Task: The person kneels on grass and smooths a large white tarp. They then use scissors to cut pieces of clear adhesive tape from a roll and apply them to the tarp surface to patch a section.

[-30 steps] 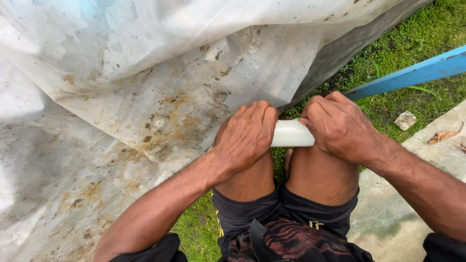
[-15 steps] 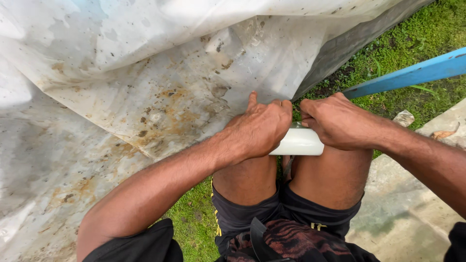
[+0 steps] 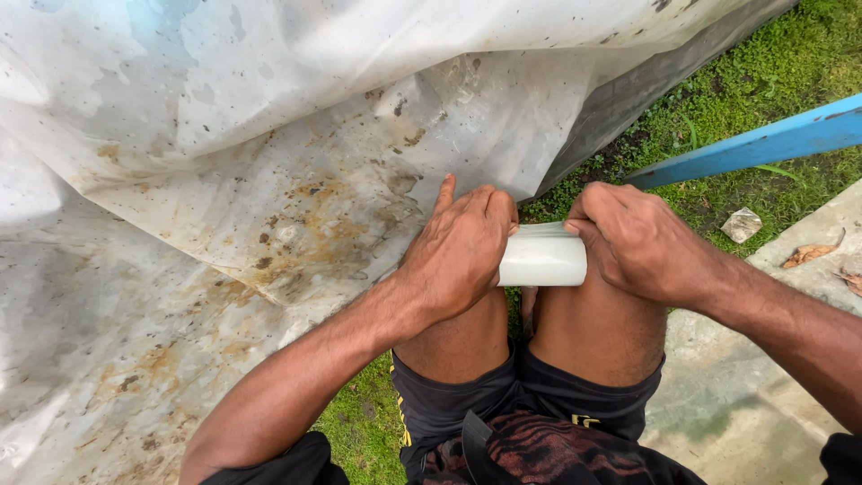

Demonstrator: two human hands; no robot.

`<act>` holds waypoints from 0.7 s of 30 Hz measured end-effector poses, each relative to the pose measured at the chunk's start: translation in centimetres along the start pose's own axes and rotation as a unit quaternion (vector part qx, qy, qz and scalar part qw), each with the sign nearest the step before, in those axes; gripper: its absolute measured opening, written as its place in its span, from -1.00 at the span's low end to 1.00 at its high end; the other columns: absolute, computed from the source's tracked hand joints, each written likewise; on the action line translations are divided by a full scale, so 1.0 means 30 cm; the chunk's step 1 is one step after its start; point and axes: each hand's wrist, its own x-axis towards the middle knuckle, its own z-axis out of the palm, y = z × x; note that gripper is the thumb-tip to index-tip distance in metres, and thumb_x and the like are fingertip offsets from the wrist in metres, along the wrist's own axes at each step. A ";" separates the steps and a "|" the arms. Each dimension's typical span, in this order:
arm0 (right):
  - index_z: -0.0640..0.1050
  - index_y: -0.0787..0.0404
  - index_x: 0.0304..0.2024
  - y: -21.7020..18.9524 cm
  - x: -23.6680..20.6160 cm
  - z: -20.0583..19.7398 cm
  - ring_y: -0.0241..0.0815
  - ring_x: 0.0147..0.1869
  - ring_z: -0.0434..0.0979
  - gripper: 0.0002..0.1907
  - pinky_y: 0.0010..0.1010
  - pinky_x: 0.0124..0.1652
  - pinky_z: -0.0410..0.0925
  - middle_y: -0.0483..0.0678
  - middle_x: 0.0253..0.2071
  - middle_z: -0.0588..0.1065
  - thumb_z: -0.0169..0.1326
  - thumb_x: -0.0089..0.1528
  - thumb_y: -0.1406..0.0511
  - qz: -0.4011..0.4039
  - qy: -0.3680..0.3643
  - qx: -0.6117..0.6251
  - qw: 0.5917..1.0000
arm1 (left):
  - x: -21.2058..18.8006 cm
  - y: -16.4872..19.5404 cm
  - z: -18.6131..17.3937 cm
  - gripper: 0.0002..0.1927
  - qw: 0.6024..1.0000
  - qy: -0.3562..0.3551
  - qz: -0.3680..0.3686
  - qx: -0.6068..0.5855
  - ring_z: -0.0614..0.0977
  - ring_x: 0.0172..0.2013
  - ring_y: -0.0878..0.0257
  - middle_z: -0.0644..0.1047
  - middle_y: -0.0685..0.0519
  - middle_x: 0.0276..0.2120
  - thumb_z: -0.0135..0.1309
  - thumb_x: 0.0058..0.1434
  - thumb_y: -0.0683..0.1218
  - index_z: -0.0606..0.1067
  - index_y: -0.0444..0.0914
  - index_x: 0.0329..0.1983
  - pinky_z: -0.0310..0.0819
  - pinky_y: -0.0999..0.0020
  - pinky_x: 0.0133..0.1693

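Both of my hands grip a short white tube or roll (image 3: 541,259) held level above my knees. My left hand (image 3: 458,251) wraps its left end, the index finger sticking up against a big, stained white plastic sheet (image 3: 269,180). My right hand (image 3: 637,241) closes over the right end. The sheet's lower edge seems gathered at the tube; I cannot tell how it is attached. My bare knees and dark shorts (image 3: 530,413) sit just below.
The dirty sheet fills the left and top of the view. Green grass (image 3: 772,81) lies at the upper right, crossed by a slanted blue bar (image 3: 763,144). A concrete slab (image 3: 781,296) with a small stone (image 3: 741,224) and dry leaves is at the right.
My hands and the tube have shifted slightly down and right. My left index finger has lifted off the tube and points up along the sheet.
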 end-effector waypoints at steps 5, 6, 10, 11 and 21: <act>0.44 0.34 -0.27 -0.038 -0.034 -0.036 0.05 -0.15 0.61 -0.84 0.09 0.16 0.41 0.07 -0.28 0.54 0.18 0.17 0.46 -0.074 0.049 -0.043 0.995 | -0.039 0.040 -0.028 -0.83 0.994 0.064 0.062 0.063 0.58 -0.10 -0.08 0.43 -0.13 -0.23 0.08 0.19 -0.24 0.40 -0.34 -0.17 0.02 -0.55 0.32; 0.44 0.33 -0.28 -0.052 -0.041 -0.048 0.04 -0.13 0.61 -0.84 0.10 0.18 0.38 0.06 -0.26 0.56 0.17 0.16 0.46 -0.080 0.048 -0.043 0.995 | -0.050 0.055 -0.035 -0.85 0.994 0.066 0.066 0.058 0.58 -0.11 -0.06 0.43 -0.12 -0.23 0.07 0.22 -0.24 0.40 -0.34 -0.17 0.01 -0.55 0.33; 0.47 0.28 -0.27 -0.103 -0.080 -0.095 -0.02 -0.04 0.65 -0.89 0.15 0.25 0.33 0.01 -0.22 0.58 0.13 0.17 0.47 -0.090 0.062 -0.065 0.992 | -0.066 0.108 -0.063 -0.87 0.991 0.080 0.090 0.060 0.58 -0.14 -0.01 0.43 -0.09 -0.24 0.06 0.24 -0.24 0.41 -0.34 -0.17 0.07 -0.53 0.34; 0.49 0.27 -0.27 -0.098 -0.075 -0.097 -0.06 -0.08 0.64 -0.91 0.12 0.22 0.35 0.00 -0.23 0.59 0.14 0.19 0.44 -0.084 0.057 -0.060 0.993 | -0.064 0.115 -0.069 -0.87 0.990 0.083 0.097 0.065 0.59 -0.15 0.00 0.44 -0.09 -0.24 0.07 0.23 -0.25 0.41 -0.34 -0.17 0.11 -0.51 0.33; 0.66 0.26 -0.26 0.066 0.053 -0.097 -0.17 -0.32 0.63 -0.82 -0.31 -0.30 0.46 -0.01 -0.38 0.61 0.29 0.20 0.26 0.046 -0.017 0.041 0.998 | 0.133 -0.127 -0.073 -0.99 0.909 -0.143 -0.146 -0.363 0.74 -0.09 0.17 0.67 -0.16 -0.17 0.10 0.24 -0.26 0.51 -0.33 -0.31 0.71 0.28 -0.02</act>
